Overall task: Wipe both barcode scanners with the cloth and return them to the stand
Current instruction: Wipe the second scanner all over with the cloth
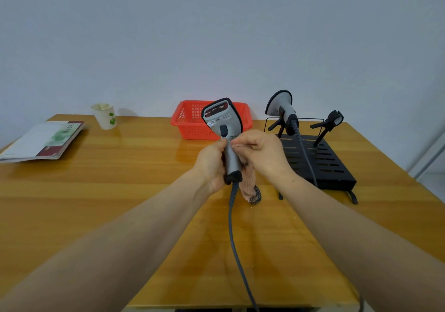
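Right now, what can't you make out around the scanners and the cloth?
Head view:
The cloth: mostly hidden behind the right hand and the held scanner.
Its label: print too small to read.
Its cable: cut off by the bottom edge.
The paper cup: contents too small to identify.

Bare table [108, 191] is lying open at my 9 o'clock, ending at the booklet [43, 140] and paper cup [104, 116] near 10. A red basket [187, 121] is blocking 12. At 2 the stand [320, 164] is sitting in the way, a second scanner [280, 105] filling its left cradle, its right cradle [331, 120] gaping open. The cable [234, 246] from the scanner [222, 116] I am gripping is trailing toward 6.
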The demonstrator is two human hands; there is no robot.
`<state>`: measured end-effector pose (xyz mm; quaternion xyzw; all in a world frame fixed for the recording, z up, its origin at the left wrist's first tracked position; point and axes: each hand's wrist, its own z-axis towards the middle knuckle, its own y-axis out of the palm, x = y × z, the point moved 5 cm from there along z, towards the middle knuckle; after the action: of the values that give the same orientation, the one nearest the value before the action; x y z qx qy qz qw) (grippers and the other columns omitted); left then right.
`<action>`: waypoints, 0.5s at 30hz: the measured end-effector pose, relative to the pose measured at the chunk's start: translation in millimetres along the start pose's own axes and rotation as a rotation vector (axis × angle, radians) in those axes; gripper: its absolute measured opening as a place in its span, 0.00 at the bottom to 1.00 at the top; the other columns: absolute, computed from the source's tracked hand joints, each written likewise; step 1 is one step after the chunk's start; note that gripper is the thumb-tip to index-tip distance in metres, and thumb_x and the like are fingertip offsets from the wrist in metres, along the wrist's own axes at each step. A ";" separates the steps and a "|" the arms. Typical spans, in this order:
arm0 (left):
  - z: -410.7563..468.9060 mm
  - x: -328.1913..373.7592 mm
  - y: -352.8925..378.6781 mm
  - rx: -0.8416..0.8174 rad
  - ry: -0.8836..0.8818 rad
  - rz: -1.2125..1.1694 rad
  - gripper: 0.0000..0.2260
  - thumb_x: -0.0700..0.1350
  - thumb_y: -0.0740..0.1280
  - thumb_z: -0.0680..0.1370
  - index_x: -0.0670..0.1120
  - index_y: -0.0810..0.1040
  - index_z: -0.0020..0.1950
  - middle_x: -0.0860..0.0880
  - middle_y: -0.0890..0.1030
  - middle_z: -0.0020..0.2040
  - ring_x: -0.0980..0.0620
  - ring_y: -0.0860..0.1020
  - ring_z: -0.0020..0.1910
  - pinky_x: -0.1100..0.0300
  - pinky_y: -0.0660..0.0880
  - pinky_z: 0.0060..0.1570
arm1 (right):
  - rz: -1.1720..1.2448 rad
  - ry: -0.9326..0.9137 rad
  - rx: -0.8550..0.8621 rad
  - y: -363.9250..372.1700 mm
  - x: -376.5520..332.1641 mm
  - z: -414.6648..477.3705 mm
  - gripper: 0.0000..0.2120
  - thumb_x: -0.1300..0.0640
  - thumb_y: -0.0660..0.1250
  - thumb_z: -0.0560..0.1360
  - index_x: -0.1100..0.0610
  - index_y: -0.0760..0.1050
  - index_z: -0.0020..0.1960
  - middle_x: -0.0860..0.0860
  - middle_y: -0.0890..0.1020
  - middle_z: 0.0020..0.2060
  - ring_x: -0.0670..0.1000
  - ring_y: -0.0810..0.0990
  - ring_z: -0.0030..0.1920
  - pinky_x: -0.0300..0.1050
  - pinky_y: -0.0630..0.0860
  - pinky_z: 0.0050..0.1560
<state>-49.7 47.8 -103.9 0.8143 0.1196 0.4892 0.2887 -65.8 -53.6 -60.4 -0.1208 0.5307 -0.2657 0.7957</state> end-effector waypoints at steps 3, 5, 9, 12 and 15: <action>-0.6 4.6 -2.0 -0.002 -0.009 -0.021 0.20 0.50 0.55 0.82 0.38 0.72 0.66 0.40 0.80 0.50 0.44 0.79 0.44 0.54 0.81 0.39 | -0.058 -0.074 -0.096 7.4 -4.5 -10.5 0.09 0.67 0.69 0.71 0.58 0.83 0.48 0.46 0.79 0.46 0.45 0.77 0.51 0.37 0.73 0.56; -1.6 5.4 -3.4 -0.010 -0.030 -0.037 0.19 0.51 0.55 0.82 0.38 0.74 0.62 0.41 0.79 0.44 0.45 0.80 0.39 0.56 0.80 0.30 | -0.074 -0.098 -0.162 10.5 -4.7 -16.1 0.09 0.67 0.69 0.71 0.57 0.83 0.48 0.45 0.80 0.46 0.43 0.77 0.50 0.35 0.73 0.55; -0.5 3.9 -8.5 -0.003 -0.061 -0.033 0.18 0.53 0.56 0.82 0.39 0.75 0.49 0.41 0.77 0.41 0.45 0.80 0.33 0.56 0.79 0.31 | -0.077 -0.091 -0.251 11.5 -1.9 -22.3 0.09 0.67 0.68 0.72 0.57 0.83 0.48 0.45 0.80 0.46 0.42 0.77 0.47 0.36 0.75 0.53; 6.6 2.6 -14.7 0.057 -0.061 -0.037 0.18 0.54 0.58 0.81 0.38 0.74 0.49 0.44 0.74 0.39 0.47 0.75 0.34 0.54 0.75 0.37 | -0.090 -0.056 -0.279 8.2 2.8 -24.9 0.10 0.68 0.67 0.72 0.56 0.83 0.48 0.45 0.80 0.46 0.44 0.78 0.49 0.35 0.74 0.52; 9.6 1.0 -18.1 0.100 -0.034 -0.011 0.18 0.54 0.58 0.81 0.38 0.74 0.53 0.44 0.75 0.41 0.48 0.75 0.36 0.54 0.75 0.36 | -0.127 -0.012 -0.303 4.1 8.8 -24.4 0.11 0.67 0.67 0.73 0.53 0.82 0.46 0.43 0.80 0.45 0.44 0.79 0.50 0.36 0.75 0.52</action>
<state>-39.3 59.5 -117.2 0.8352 0.1436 0.4670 0.2524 -84.2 -52.8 -79.2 -0.2743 0.5512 -0.2315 0.7532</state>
